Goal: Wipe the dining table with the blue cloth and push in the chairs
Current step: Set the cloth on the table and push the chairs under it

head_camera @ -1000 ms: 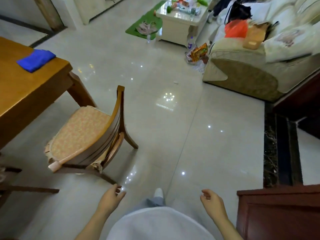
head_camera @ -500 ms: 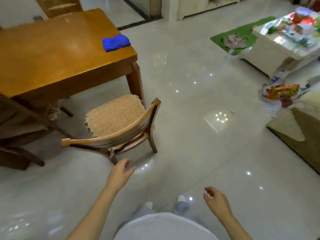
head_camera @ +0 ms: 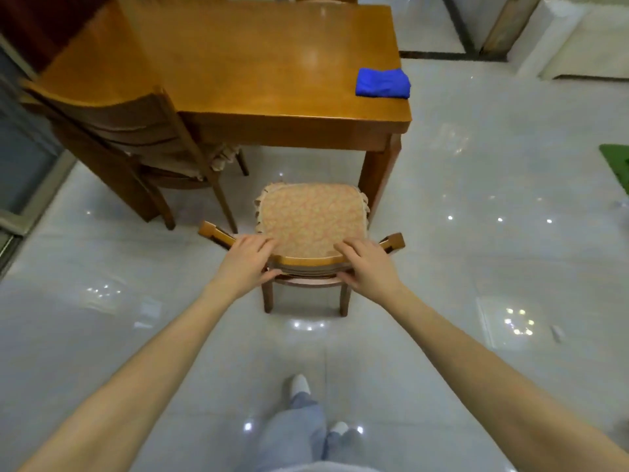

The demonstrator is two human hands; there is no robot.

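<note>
A wooden chair with an orange patterned cushion (head_camera: pixel 311 218) stands pulled out from the dining table (head_camera: pixel 238 63), near the table's right front leg. My left hand (head_camera: pixel 246 264) grips the left part of the chair's curved top rail, fingers over it and thumb under. My right hand (head_camera: pixel 366 264) grips the right part of the same rail. The folded blue cloth (head_camera: pixel 383 82) lies on the table's right front corner, apart from both hands.
A second wooden chair (head_camera: pixel 136 131) stands tucked partly under the table at the left. A glass door frame (head_camera: pixel 20 185) runs along the far left. A green mat (head_camera: pixel 617 161) shows at the right edge. Glossy tiled floor surrounds me.
I have turned to face the table squarely. Both hands, free before, have risen and now grip the top rail of the cushioned chair.
</note>
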